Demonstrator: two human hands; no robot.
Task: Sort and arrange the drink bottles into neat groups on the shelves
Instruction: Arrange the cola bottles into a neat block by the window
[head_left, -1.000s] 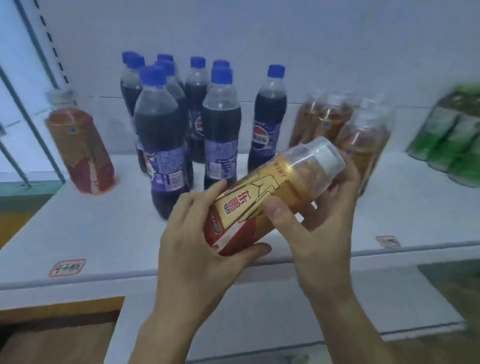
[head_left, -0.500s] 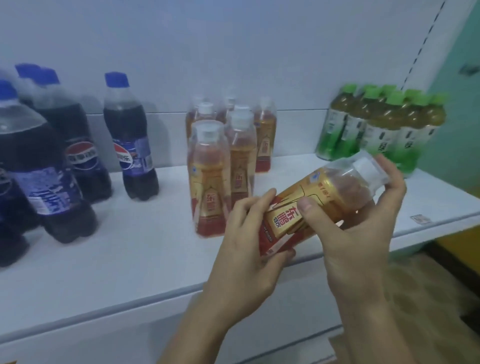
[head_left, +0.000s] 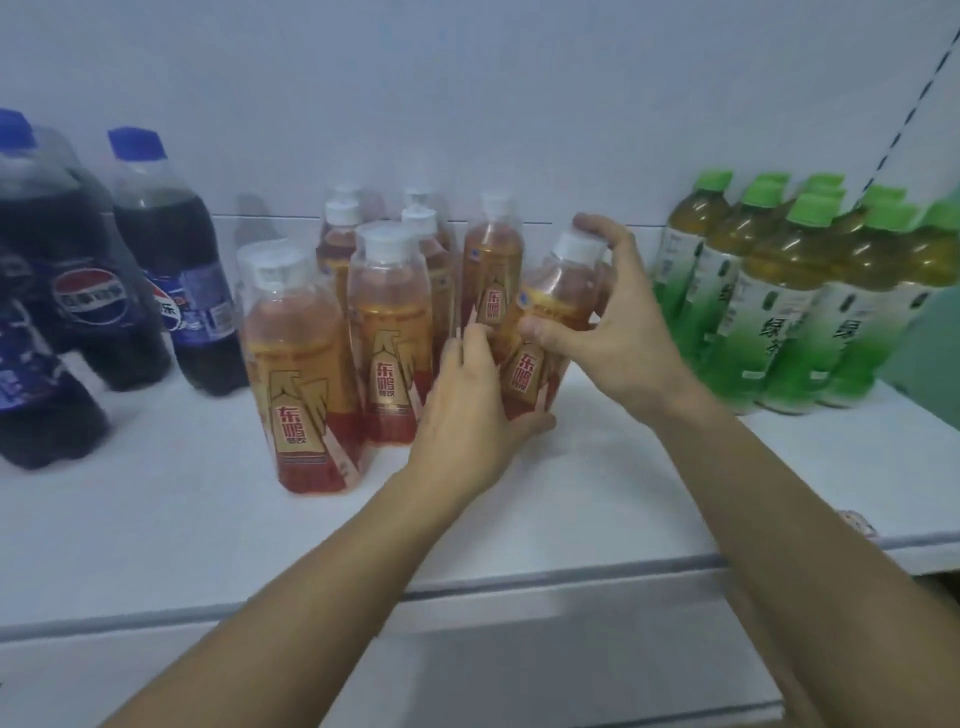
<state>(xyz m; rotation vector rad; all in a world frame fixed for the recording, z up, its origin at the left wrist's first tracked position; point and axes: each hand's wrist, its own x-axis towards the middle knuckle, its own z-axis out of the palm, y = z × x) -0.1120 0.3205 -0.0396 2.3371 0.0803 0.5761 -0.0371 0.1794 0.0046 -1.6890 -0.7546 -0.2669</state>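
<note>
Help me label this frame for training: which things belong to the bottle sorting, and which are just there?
In the job:
- held orange bottle, tilted, gripped by both hands, left hand low, right hand near the cap
- orange bottle group
- cola bottles
- green tea bottles
- white shelf

Just there:
- price tag on the shelf edge
- back wall

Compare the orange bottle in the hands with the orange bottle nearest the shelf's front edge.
The held bottle leans to the right; the front bottle stands upright. Both hands, left hand and right hand, grip the held bottle; nothing touches the front bottle. The held bottle sits at the group's right side, the front bottle at its left front. Both share the same label and white cap.
</note>
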